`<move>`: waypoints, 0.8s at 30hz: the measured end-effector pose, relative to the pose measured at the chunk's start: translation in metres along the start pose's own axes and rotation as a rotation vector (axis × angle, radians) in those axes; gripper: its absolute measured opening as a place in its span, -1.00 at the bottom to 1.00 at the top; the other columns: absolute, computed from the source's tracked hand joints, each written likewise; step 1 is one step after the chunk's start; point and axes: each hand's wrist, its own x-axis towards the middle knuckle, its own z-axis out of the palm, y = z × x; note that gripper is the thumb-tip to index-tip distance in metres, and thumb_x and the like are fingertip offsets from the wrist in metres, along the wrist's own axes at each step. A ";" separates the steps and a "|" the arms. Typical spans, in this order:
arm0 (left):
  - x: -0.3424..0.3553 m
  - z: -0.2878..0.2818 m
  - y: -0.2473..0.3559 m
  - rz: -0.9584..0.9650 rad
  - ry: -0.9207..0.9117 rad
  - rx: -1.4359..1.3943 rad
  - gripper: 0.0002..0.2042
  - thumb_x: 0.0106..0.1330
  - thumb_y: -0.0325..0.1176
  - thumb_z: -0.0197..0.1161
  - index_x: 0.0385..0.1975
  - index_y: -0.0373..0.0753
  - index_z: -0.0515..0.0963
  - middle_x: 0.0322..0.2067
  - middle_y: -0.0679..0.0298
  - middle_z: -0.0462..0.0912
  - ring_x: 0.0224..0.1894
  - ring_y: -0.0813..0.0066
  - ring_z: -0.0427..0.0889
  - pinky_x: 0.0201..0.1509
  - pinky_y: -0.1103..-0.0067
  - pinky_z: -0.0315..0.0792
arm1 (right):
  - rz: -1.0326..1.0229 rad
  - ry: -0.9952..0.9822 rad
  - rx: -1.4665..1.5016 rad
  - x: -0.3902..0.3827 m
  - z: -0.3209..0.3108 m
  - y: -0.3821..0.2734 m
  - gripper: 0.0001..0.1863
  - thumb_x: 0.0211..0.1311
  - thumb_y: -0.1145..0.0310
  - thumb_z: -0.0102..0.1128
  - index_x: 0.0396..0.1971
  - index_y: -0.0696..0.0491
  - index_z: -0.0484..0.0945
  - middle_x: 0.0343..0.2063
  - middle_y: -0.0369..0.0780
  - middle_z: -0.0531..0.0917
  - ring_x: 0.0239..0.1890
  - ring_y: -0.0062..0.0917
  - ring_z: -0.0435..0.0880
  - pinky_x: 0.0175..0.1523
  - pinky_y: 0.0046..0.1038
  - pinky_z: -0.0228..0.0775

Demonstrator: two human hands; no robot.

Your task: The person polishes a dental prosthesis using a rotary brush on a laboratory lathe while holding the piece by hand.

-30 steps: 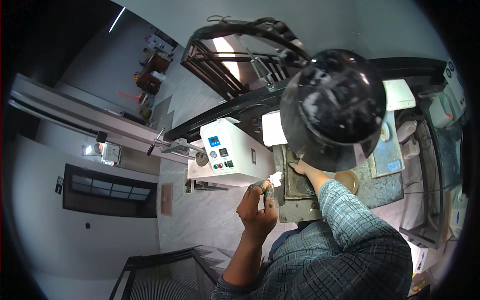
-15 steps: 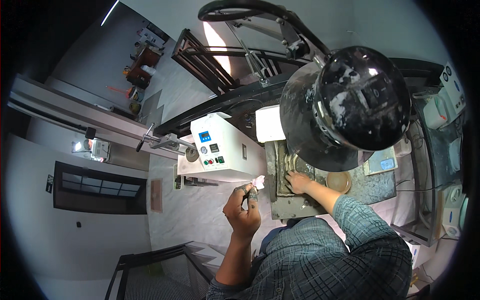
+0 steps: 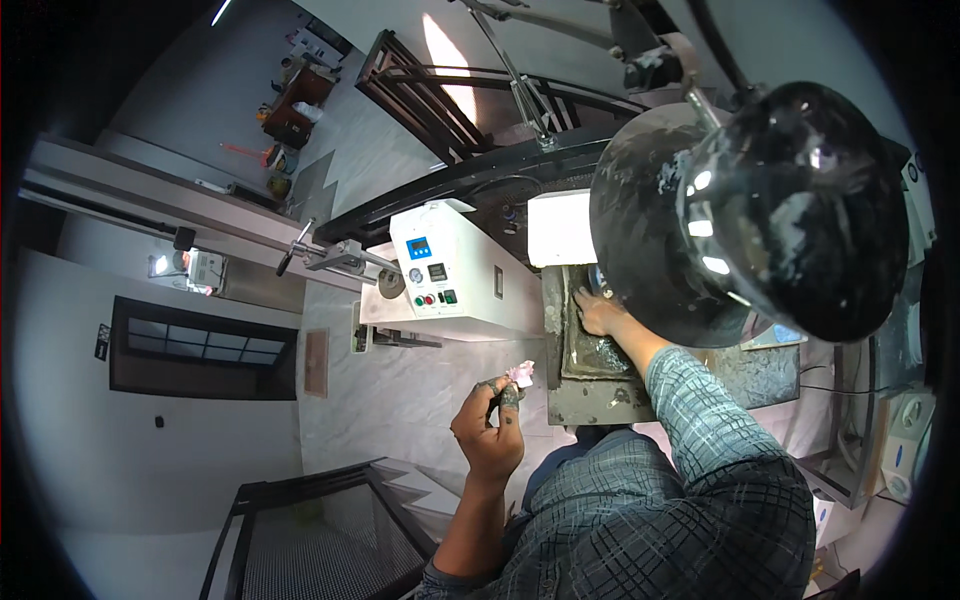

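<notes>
My left hand (image 3: 488,425), dark smudges on its fingers, pinches a small crumpled pale pink piece (image 3: 521,374) between thumb and fingertips. It is raised in front of the white machine's near side. My right hand (image 3: 600,315) reaches down over a shallow, wet, muddy-looking tray (image 3: 567,362), fingers stretched apart near its far end. Clear glossy material (image 3: 608,353) lies in the tray beside that hand. Whether the fingertips touch something small there, I cannot tell; the lamp shade (image 3: 645,230) overhangs close by.
A big black lamp (image 3: 800,210) on a jointed arm fills the right side, above the grey worktable (image 3: 600,402). Left of the table stands a white machine (image 3: 470,270) with a control panel and a shaft. Behind the tray is a white box (image 3: 560,229). A dark mesh-panelled frame (image 3: 320,540) stands lower left.
My right hand has moved toward the far end of the tray. The view has shifted, and the lamp now covers the round brown dish. My left hand still pinches the pink piece.
</notes>
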 end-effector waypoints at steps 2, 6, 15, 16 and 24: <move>-0.004 0.004 -0.003 -0.033 0.000 -0.055 -0.88 0.25 -0.66 0.12 -0.26 -0.52 0.53 -0.38 0.18 0.62 -0.33 0.58 0.59 -0.19 0.65 0.50 | -0.101 0.002 -0.275 -0.017 0.008 0.002 -0.34 0.15 0.38 -0.10 0.32 0.18 0.17 0.38 0.01 0.13 0.37 -0.15 0.19 0.41 -0.24 0.09; -0.003 0.006 -0.003 -0.023 -0.025 -0.050 -0.87 0.26 -0.65 0.13 -0.24 -0.53 0.53 -0.35 0.18 0.62 -0.30 0.60 0.58 -0.18 0.66 0.49 | -0.209 0.046 0.023 -0.071 0.001 -0.023 -0.38 0.08 0.38 -0.05 0.23 0.15 0.33 0.30 0.01 0.28 0.24 -0.18 0.41 0.27 -0.28 0.32; -0.004 0.011 -0.005 -0.023 -0.052 -0.096 -0.85 0.28 -0.65 0.12 -0.19 -0.53 0.52 -0.33 0.22 0.60 -0.31 0.65 0.54 -0.20 0.72 0.45 | 0.046 0.054 -0.094 -0.079 -0.024 -0.018 -0.62 0.03 0.29 0.07 -0.19 0.20 0.60 -0.13 0.11 0.62 -0.08 -0.09 0.65 -0.01 -0.21 0.53; -0.004 0.014 -0.004 -0.039 -0.064 -0.119 -0.85 0.28 -0.65 0.12 -0.19 -0.53 0.52 -0.33 0.23 0.59 -0.31 0.66 0.53 -0.21 0.74 0.44 | 0.115 0.194 -0.151 -0.074 -0.027 -0.006 -0.42 0.11 0.15 0.14 0.09 0.20 0.45 0.15 0.15 0.42 0.17 -0.11 0.47 0.19 -0.24 0.39; -0.006 0.014 -0.006 -0.214 -0.034 -0.268 -0.84 0.28 -0.66 0.12 -0.17 -0.53 0.52 -0.30 0.25 0.58 -0.30 0.66 0.53 -0.19 0.73 0.43 | 0.327 -0.114 -0.086 -0.084 -0.032 -0.066 -0.03 0.08 -0.14 0.27 0.28 0.30 0.18 0.37 0.12 0.06 0.36 0.12 0.12 0.38 -0.16 0.12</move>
